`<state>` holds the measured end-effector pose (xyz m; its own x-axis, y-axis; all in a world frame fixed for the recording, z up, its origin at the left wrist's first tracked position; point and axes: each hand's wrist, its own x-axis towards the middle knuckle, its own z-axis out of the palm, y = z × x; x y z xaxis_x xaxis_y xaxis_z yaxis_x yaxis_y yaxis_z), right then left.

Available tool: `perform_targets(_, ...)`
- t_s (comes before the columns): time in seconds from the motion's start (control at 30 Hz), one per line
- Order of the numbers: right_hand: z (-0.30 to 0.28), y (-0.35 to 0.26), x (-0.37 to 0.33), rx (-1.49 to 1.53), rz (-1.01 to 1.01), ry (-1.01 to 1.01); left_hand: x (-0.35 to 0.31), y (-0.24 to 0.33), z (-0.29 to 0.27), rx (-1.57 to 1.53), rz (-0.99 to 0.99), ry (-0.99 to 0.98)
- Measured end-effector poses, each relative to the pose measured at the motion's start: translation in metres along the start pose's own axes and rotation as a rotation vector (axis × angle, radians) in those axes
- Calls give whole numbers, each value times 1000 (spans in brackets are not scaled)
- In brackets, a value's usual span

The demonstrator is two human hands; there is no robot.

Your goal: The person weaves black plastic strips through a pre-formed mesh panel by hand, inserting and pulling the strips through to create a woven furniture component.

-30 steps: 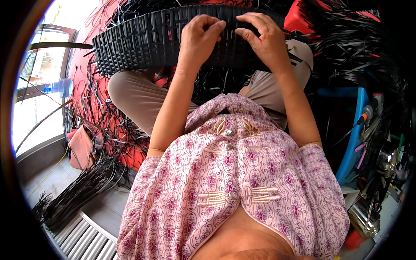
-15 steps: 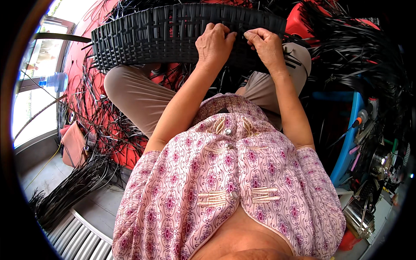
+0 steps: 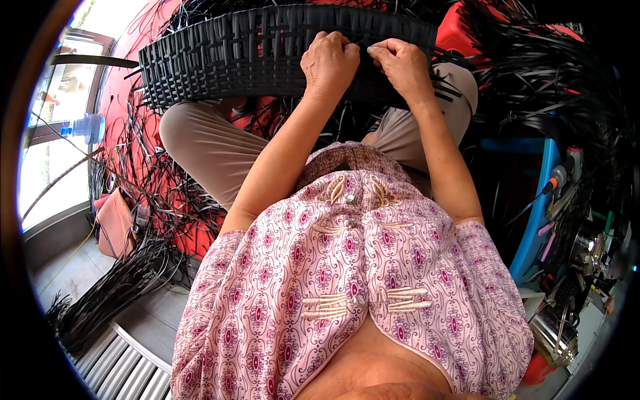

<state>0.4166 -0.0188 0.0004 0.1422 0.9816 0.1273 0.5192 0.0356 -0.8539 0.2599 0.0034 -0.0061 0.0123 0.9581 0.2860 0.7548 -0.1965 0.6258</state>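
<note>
A long curved band of black woven plastic strips (image 3: pixel 220 63) lies across my knees at the top of the head view. Its lower part is closely woven, while upright strips show near its upper edge. Against its front, right of the middle, my left hand (image 3: pixel 329 67) is closed on the weave, fingers curled and partly hidden. Just to the right, my right hand (image 3: pixel 404 67) is closed in a pinch of thumb and forefinger. Whatever lies between those fingertips is lost against the black weave. The two hands are close together but apart.
Loose black strips (image 3: pixel 533 73) are heaped at the right and scattered over the red floor covering (image 3: pixel 193 233) at left. A red container (image 3: pixel 455 35) stands behind the band. To my right are a blue bin (image 3: pixel 537 207), a screwdriver (image 3: pixel 555 181) and a metal pot (image 3: pixel 552 337).
My right hand has moved slightly left and up, closer to my left hand, still pinching. My left hand and the woven band have hardly shifted.
</note>
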Motion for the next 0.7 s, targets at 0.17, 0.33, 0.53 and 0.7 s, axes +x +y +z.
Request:
perform_targets(0.17,2,-7,1,-136,-58,33,0,-4,3,-23,-8,-25)
perform_targets(0.33,6,-17,1,-274,-78,52,0,-4,-1,-32,-28,-56)
perform_targets(0.53,11,-23,4,-375,-106,40,-2,-5,-1,-37,-6,-56)
perform_targets(0.7,11,-18,8,-349,-133,17,-1,-11,1,-44,37,-58)
